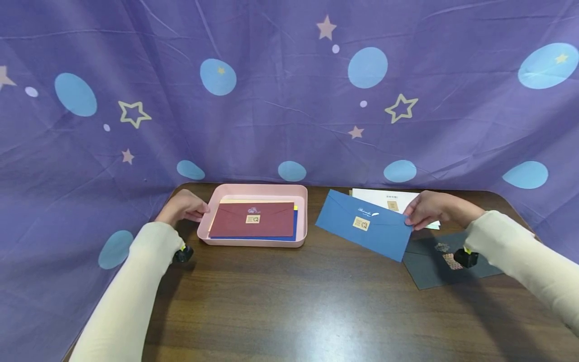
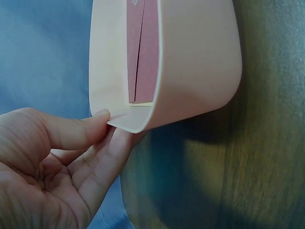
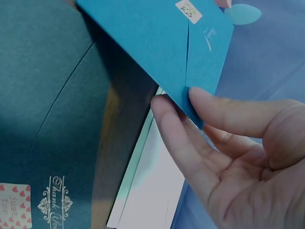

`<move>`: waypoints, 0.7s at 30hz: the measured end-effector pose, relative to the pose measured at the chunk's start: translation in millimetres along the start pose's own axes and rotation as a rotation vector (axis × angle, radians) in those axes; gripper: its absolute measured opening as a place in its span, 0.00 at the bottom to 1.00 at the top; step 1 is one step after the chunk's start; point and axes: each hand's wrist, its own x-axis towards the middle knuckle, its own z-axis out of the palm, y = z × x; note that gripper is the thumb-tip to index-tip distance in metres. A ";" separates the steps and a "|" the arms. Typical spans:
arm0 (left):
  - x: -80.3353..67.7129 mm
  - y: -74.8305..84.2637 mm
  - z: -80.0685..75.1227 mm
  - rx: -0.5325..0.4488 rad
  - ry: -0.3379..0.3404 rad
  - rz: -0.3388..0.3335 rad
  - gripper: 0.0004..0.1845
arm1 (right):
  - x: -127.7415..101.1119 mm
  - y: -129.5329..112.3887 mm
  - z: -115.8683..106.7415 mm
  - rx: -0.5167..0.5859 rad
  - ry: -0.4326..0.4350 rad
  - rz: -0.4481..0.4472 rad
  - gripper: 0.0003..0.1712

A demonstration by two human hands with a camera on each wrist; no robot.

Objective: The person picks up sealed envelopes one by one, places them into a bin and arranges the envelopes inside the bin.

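My left hand [image 1: 186,207] pinches the left rim of a pink tray [image 1: 302,201], thumb on the inner side and fingers outside in the left wrist view. Inside the tray a maroon envelope [image 1: 267,225] with a small sticker lies over a dark blue envelope [image 1: 253,238] and a cream one. At the right, my right hand [image 1: 427,208] pinches the right corner of a blue envelope [image 1: 344,213] between thumb and fingers. That envelope slants above the table, its sticker and white lettering facing up. Beneath it, white envelopes [image 1: 375,195] are partly covered.
A dark green envelope [image 1: 429,269] with a patterned sticker lies on the brown wooden table [image 1: 271,291] under the right forearm. A purple curtain [image 1: 280,115] with stars and dots hangs behind the table's back edge.
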 end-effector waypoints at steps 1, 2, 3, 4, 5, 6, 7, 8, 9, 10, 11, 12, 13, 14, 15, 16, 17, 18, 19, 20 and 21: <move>0.2 -0.2 -0.1 0.002 -0.001 -0.001 0.11 | -0.8 -0.1 -1.1 0.015 0.007 -0.003 0.07; 0.7 -0.3 -0.2 0.003 0.002 -0.003 0.10 | -1.9 -0.3 -2.2 0.033 0.014 -0.006 0.07; 0.5 0.0 -0.1 0.003 0.001 -0.004 0.10 | -2.5 -0.2 -3.5 0.052 0.019 -0.008 0.08; 0.5 0.2 -0.1 0.005 0.002 -0.005 0.10 | -3.0 -0.1 -4.7 0.074 0.022 -0.011 0.10; -0.2 0.8 0.0 0.008 0.001 -0.005 0.10 | -3.2 -0.2 -5.6 0.095 0.027 -0.013 0.11; -1.5 1.7 0.4 0.011 0.002 -0.009 0.10 | -3.0 -0.2 -6.5 0.117 0.027 -0.012 0.13; -2.4 2.3 0.4 0.012 0.003 -0.009 0.10 | -2.7 -0.1 -7.5 0.132 0.027 -0.013 0.15; -2.9 2.8 0.4 0.012 0.003 -0.011 0.10 | -2.5 -0.4 -8.1 0.149 0.032 -0.011 0.16; -4.1 3.5 0.6 0.011 0.001 -0.011 0.10 | -2.1 -0.6 -8.6 0.167 0.035 -0.009 0.16; -4.6 3.7 0.8 0.009 -0.001 -0.009 0.10 | -1.6 -1.1 -8.8 0.183 0.040 -0.007 0.17; -5.1 3.9 1.0 0.004 -0.002 -0.008 0.10 | -0.9 -1.3 -9.0 0.192 0.045 -0.007 0.17; -4.9 3.6 0.7 0.000 -0.004 -0.008 0.10 | -0.3 -1.5 -9.2 0.205 0.053 -0.004 0.16; -4.1 2.9 0.4 -0.003 -0.004 -0.009 0.10 | 0.0 -2.1 -9.1 0.219 0.064 -0.003 0.15; -3.4 2.5 0.0 -0.009 -0.010 -0.010 0.09 | 0.3 -2.9 -8.8 0.231 0.076 -0.003 0.15; -1.8 1.5 -1.4 -0.019 -0.026 -0.010 0.07 | 0.6 -3.5 -8.6 0.240 0.085 -0.004 0.15; -1.6 1.4 -1.6 -0.020 -0.026 -0.012 0.07 | 1.1 -4.1 -8.4 0.239 0.095 -0.005 0.15; -1.7 1.5 -1.4 -0.019 -0.025 -0.014 0.07 | 1.2 -4.7 -8.2 0.235 0.103 -0.009 0.16; -1.3 1.4 -1.4 -0.018 -0.026 -0.017 0.07 | 1.1 -5.5 -7.9 0.235 0.110 -0.012 0.17; -1.5 1.6 -1.1 -0.018 -0.025 -0.019 0.07 | 1.1 -6.2 -7.5 0.228 0.117 -0.017 0.19; -1.9 1.9 -0.9 -0.019 -0.025 -0.018 0.08 | 1.1 -6.8 -7.1 0.220 0.121 -0.021 0.20; -2.1 2.2 -0.3 -0.015 -0.018 -0.021 0.09 | 1.2 -7.2 -6.8 0.214 0.126 -0.024 0.21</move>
